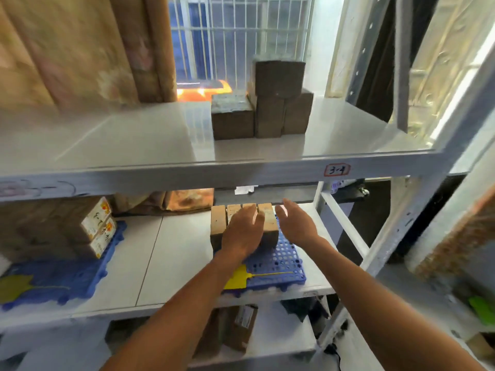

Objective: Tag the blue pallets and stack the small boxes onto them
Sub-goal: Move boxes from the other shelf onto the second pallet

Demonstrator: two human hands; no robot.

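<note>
A blue perforated pallet lies on the middle shelf with a yellow tag at its front edge. A row of small brown boxes stands upright at the pallet's back. My left hand rests flat on the front of these boxes. My right hand hovers open just right of the row, fingers spread. A second blue pallet at the left carries its own yellow tag and stacked boxes.
Several small brown boxes stand on the upper shelf. The shelf beam bears a label "3-4". A metal upright rises at the right. More boxes sit on the shelf below.
</note>
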